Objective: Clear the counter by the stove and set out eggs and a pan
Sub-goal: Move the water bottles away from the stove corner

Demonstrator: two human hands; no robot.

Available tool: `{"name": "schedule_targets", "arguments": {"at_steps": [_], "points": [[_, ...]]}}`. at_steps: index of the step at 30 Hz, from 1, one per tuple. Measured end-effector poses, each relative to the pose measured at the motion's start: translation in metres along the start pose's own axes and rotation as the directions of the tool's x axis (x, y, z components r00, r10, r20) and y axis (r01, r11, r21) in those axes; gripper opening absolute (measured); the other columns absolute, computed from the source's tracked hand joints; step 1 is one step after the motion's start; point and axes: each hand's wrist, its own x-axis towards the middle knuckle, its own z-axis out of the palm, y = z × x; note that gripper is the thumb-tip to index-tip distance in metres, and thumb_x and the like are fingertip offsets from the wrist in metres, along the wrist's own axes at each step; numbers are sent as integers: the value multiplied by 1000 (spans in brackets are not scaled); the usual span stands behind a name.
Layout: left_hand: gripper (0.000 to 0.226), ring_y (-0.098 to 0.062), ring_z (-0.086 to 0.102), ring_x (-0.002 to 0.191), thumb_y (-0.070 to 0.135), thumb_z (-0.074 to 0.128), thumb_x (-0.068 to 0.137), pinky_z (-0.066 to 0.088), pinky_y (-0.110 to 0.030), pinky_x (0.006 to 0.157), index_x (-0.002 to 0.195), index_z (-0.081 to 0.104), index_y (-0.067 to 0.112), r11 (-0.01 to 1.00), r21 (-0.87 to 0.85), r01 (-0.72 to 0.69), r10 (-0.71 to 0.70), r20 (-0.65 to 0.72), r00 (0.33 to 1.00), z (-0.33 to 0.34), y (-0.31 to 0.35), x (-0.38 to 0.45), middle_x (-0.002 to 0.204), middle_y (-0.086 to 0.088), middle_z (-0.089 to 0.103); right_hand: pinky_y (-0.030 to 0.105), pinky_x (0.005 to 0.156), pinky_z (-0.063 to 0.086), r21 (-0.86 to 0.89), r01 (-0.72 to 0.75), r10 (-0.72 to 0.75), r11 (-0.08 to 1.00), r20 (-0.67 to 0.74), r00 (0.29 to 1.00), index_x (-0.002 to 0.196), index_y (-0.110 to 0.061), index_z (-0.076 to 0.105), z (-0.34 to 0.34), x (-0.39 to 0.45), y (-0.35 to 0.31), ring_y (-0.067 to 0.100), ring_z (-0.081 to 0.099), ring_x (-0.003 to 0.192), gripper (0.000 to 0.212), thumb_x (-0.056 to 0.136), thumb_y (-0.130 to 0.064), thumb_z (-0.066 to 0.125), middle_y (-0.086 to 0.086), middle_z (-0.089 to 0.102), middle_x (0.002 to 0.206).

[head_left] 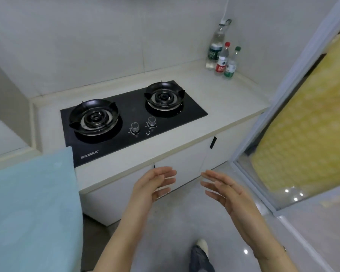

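Bottles at the far right counter corner look light but tippy, best gripped mid-body, while left hand and right hand hover released, empty.

Bare forearms without sleeves, blue denim trouser leg, pale off-white shoe
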Motion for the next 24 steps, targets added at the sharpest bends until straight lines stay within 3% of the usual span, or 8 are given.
{"name": "schedule_targets", "arguments": {"at_steps": [11,18,24], "points": [[26,-19,66,106,7,44,96,48,-43,100,109,67,10,995,91,37,-51,162,985,199,7,126,110,-1,72,46,103,45,2,59,-59,998,-85,995,114,-14,67,-181,126,-56,17,66,109,29,97,-7,45,-1,71,115],[27,-17,66,107,7,44,97,46,-44,102,107,69,14,990,129,65,-85,152,985,244,14,201,111,0,72,41,99,46,43,34,-27,998,-152,988,112,-15,68,-239,192,-72,16,66,107,29,97,-6,44,-1,72,113],[27,-21,64,109,4,44,97,50,-39,96,104,69,10,997,53,49,-56,150,987,280,25,298,109,-4,72,27,94,52,42,46,-38,998,-158,987,113,-15,68,-271,276,-93,17,66,107,30,97,-6,44,-1,71,113]]}}
